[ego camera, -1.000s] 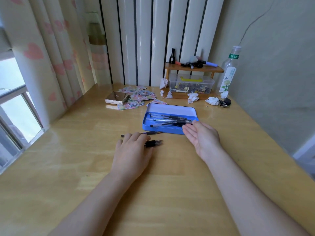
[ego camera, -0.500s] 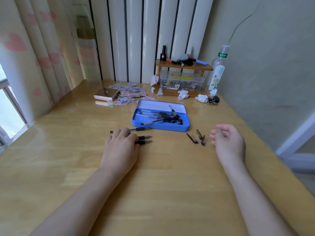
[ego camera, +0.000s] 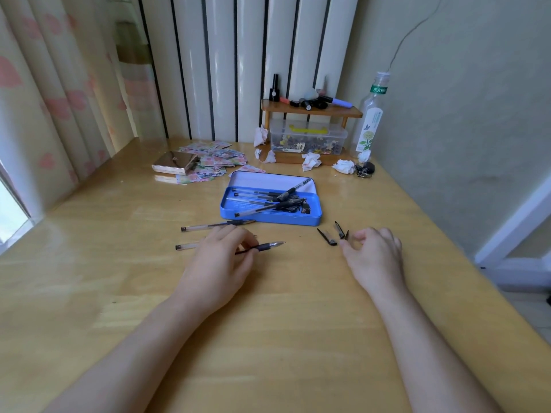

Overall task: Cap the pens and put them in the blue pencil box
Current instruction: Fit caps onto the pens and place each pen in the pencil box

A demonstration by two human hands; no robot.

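The blue pencil box (ego camera: 269, 218) lies open mid-table with several capped pens (ego camera: 262, 198) inside. My left hand (ego camera: 219, 263) rests in front of it, fingers pinched on an uncapped pen (ego camera: 269, 245) whose tip points right. A second uncapped pen (ego camera: 216, 225) lies just beyond that hand, near the box's front wall. Black pen caps (ego camera: 327, 237) (ego camera: 340, 229) lie on the table to the right of the box. My right hand (ego camera: 374, 257) hovers right beside them, fingers loosely curled and apart, holding nothing.
At the back stand a small wooden shelf (ego camera: 311, 111) over a clear plastic box (ego camera: 308, 140), a plastic bottle (ego camera: 369, 120), crumpled tissues (ego camera: 310, 160) and keys (ego camera: 365, 169). Stickers (ego camera: 219, 160) and a shiny case (ego camera: 174, 165) lie back left. The table's right edge (ego camera: 465, 263) drops to the floor.
My right hand left the pencil box, swung out to the right and has come in close to the loose caps. My left hand has closed on one uncapped pen.
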